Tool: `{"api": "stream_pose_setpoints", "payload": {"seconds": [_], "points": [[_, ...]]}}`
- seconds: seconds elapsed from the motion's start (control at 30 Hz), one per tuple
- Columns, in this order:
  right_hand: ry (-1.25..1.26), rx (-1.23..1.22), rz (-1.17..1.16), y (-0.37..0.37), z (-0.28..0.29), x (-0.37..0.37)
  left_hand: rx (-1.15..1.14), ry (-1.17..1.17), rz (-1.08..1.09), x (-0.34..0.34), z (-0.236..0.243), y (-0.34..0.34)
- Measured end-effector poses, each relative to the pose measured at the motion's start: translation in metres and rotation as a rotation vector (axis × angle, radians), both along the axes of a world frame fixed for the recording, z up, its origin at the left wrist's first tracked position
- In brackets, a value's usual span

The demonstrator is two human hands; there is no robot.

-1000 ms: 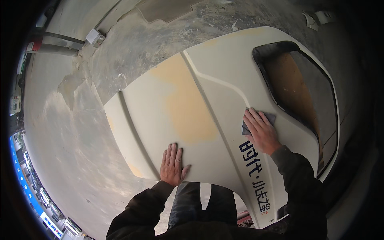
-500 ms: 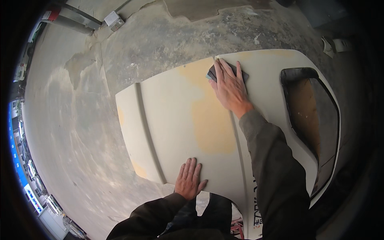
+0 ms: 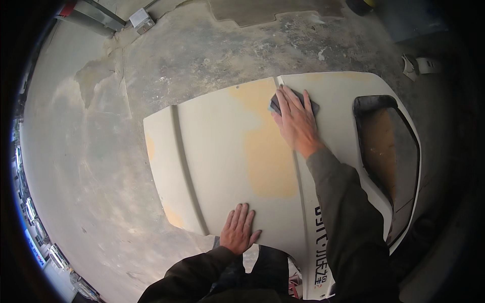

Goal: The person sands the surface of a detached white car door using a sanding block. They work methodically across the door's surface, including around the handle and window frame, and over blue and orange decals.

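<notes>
A white vehicle door panel lies in front of me, with yellowish filler patches on it and a raised crease across it. My right hand presses a dark sanding pad flat against the panel by the crease, close to its far edge. The fingers lie over the pad and hide most of it. On the near side, my left hand rests palm down on the bare white surface, fingers stretched out and holding nothing.
At the panel's right is a dark-rimmed window opening. Under the near edge a red stand shows in part. A pale box sits on the stained concrete floor at the far left. White scraps lie far right.
My right hand and the pad have slid slightly nearer along the crease, away from the far edge. My left hand stays in place on the panel. The whole view has shifted a little.
</notes>
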State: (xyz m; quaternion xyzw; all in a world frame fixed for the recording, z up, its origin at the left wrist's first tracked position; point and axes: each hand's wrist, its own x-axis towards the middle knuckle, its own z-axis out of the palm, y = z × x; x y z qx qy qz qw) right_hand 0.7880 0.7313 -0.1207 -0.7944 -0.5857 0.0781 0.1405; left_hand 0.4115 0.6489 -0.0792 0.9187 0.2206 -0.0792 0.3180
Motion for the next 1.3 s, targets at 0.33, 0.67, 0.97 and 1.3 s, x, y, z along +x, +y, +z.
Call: {"api": "stream_pose_setpoints", "payload": {"seconds": [0.33, 0.67, 0.97, 1.3], "points": [[-0.054, 0.003, -0.101, 0.049, -0.015, 0.026, -0.003, -0.007, -0.022, 0.005, -0.002, 0.0], [-0.01, -0.087, 0.04, -0.037, 0.008, -0.016, 0.022, -0.041, 0.0, -0.003, -0.003, -0.004], [-0.069, -0.053, 0.106, 0.045, 0.0, -0.094, 0.038, -0.035, 0.046, -0.003, 0.005, 0.019], [-0.15, -0.044, -0.113, 0.057, -0.018, -0.011, 0.244, 0.083, 0.556, -0.074, 0.004, 0.075]]}}
